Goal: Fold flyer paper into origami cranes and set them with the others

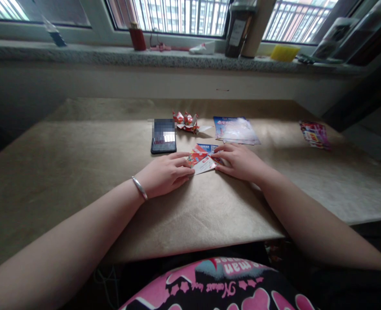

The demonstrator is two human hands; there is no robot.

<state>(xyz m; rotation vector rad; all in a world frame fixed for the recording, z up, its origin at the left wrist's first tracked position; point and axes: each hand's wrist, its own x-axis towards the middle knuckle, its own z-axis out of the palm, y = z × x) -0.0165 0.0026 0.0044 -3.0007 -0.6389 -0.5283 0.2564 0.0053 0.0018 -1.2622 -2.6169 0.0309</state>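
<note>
A small folded sheet of printed paper (202, 159), red, white and blue, lies on the tan table (80, 172) in front of me. My left hand (165, 173), with a silver bangle on the wrist, presses the paper's left edge with its fingers curled together. My right hand (238, 161) pinches the paper's right side, fingertips on the fold. Both hands rest on the tabletop.
A dark phone (163, 136) lies just behind my left hand. Folded red paper figures (186, 121) sit behind it, with a blue leaflet (235, 130) to their right and a colourful sheet (315, 134) at the far right. The windowsill (113, 54) holds a red cup, bottles and a yellow object.
</note>
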